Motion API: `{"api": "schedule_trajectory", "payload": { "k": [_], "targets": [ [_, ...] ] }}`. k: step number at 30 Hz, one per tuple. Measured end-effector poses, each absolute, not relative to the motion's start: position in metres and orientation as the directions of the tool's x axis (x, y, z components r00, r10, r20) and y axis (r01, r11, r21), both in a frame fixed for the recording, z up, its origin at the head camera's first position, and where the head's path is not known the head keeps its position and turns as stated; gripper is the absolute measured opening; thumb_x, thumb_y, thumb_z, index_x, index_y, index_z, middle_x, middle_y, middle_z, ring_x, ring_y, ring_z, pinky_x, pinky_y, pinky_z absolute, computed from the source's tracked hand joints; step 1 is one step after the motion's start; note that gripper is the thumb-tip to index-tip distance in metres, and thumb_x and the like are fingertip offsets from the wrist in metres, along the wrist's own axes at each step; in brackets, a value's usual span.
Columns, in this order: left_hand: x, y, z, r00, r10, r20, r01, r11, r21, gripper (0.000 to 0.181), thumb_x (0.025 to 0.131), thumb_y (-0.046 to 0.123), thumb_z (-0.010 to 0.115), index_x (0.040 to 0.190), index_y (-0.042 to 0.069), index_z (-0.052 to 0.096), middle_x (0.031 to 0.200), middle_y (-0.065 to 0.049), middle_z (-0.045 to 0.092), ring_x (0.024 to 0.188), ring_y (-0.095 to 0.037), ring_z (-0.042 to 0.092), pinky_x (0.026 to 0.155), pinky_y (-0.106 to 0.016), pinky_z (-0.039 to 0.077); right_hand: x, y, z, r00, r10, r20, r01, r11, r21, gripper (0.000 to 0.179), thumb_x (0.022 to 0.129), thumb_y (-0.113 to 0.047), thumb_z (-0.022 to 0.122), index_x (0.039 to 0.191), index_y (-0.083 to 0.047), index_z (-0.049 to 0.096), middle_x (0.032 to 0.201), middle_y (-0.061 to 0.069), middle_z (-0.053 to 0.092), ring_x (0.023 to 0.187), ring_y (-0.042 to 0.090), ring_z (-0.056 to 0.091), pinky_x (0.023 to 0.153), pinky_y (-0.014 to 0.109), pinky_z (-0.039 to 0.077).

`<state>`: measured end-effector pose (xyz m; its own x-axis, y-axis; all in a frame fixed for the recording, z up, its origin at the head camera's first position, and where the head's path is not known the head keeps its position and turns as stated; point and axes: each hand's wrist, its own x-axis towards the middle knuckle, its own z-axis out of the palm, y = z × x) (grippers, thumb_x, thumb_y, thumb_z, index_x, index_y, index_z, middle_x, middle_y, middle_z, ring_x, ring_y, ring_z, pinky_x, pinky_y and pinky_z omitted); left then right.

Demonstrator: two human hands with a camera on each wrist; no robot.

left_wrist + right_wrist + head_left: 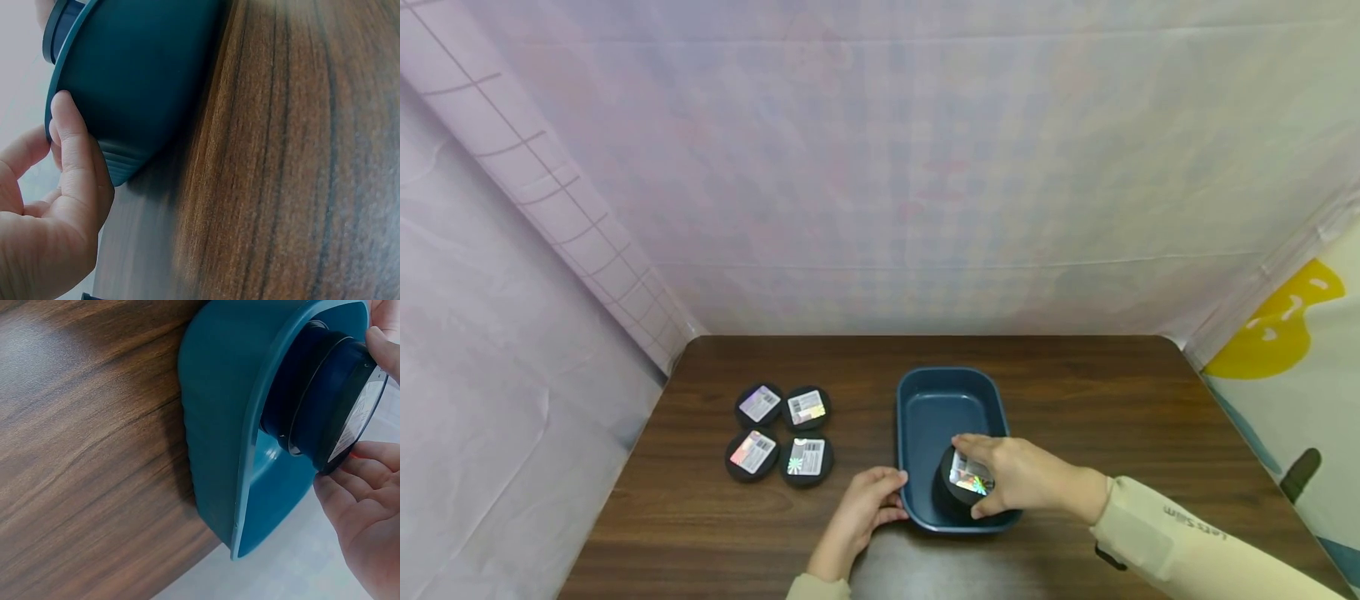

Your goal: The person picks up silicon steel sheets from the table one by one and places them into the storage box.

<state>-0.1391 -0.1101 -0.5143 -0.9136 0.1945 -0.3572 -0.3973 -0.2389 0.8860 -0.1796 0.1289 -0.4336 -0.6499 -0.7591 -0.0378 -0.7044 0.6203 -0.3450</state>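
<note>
A deep blue-green rectangular tray (934,417) with rounded corners stands on the table. Its near left rim is pinched between the thumb and fingers of my left hand (868,507), also visible in the left wrist view (59,206). Inside the tray's near end, my right hand (1030,477) grips a round dark tub (964,479) by its edge, thumb on one side and fingers on the other. A white label with a shiny patch covers its upper face. In the right wrist view this tub (337,400) sits over another dark round tub (290,387), low in the tray.
Left of the tray, several round black tubs (806,458) with white, shiny labels form a two-by-two group on the brown wooden table (1075,392). Pale cloth (880,183) hangs behind the table's far edge and along its left side.
</note>
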Motion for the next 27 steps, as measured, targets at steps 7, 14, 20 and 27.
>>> {"api": "schedule_trajectory", "payload": {
  "k": [7,14,20,27],
  "targets": [
    [-0.1395,-0.1087,-0.5144,-0.911,0.201,-0.359,-0.401,-0.241,0.884,0.018,0.09,0.014,0.056,0.095,-0.003,0.056,0.069,-0.002,0.052,0.06,-0.01,0.052,0.056,-0.024,0.053,-0.1799,0.1305,-0.4356,-0.649,-0.76,-0.035,-0.706,0.619,-0.343,0.085,0.066,-0.042,0.08,0.13,0.004,0.049,0.131,0.019,0.051,0.12,0.029,0.05,0.096,0.042,0.044],
    [-0.1394,-0.1098,-0.5122,-0.911,0.204,-0.358,-0.401,-0.238,0.885,0.02,0.09,0.014,0.055,0.096,-0.005,0.055,0.068,-0.002,0.052,0.061,-0.01,0.052,0.056,-0.023,0.053,-0.1801,0.1288,-0.4352,-0.648,-0.76,-0.048,-0.701,0.62,-0.353,0.085,0.067,-0.039,0.08,0.131,0.005,0.047,0.132,0.02,0.05,0.121,0.03,0.049,0.097,0.043,0.043],
    [-0.1403,-0.1108,-0.5127,-0.911,0.204,-0.358,-0.4,-0.235,0.886,0.021,0.09,0.014,0.055,0.097,-0.006,0.055,0.068,-0.002,0.052,0.061,-0.011,0.052,0.056,-0.023,0.053,-0.1793,0.1286,-0.4372,-0.654,-0.755,-0.036,-0.698,0.622,-0.355,0.085,0.066,-0.039,0.081,0.131,0.004,0.046,0.132,0.02,0.05,0.121,0.029,0.049,0.098,0.042,0.043],
    [-0.1394,-0.111,-0.5122,-0.91,0.204,-0.36,-0.402,-0.234,0.885,0.019,0.09,0.014,0.055,0.095,-0.004,0.055,0.068,-0.002,0.052,0.06,-0.01,0.052,0.056,-0.023,0.053,-0.1783,0.1283,-0.4365,-0.655,-0.755,-0.044,-0.695,0.624,-0.358,0.086,0.066,-0.039,0.081,0.132,0.005,0.046,0.132,0.02,0.05,0.121,0.029,0.049,0.099,0.042,0.042]
  ]
}}
